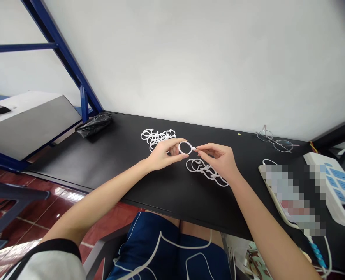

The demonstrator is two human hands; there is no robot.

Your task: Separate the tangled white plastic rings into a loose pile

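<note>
Over the black table, my left hand pinches the left side of a white plastic curtain ring. The fingertips of my right hand close on the small knobbed end at the ring's right side. The ring is held up in the air between both hands. Behind my left hand lies a tangled pile of similar white rings. A second group of white rings lies below and partly behind my right hand. Whether the held ring's end is fastened is too small to tell.
Eyeglasses lie near the wall at the right. A phone and a white power strip are at the right. A black plastic bag sits at the table's left end beside a blue metal frame. White cables hang over my lap.
</note>
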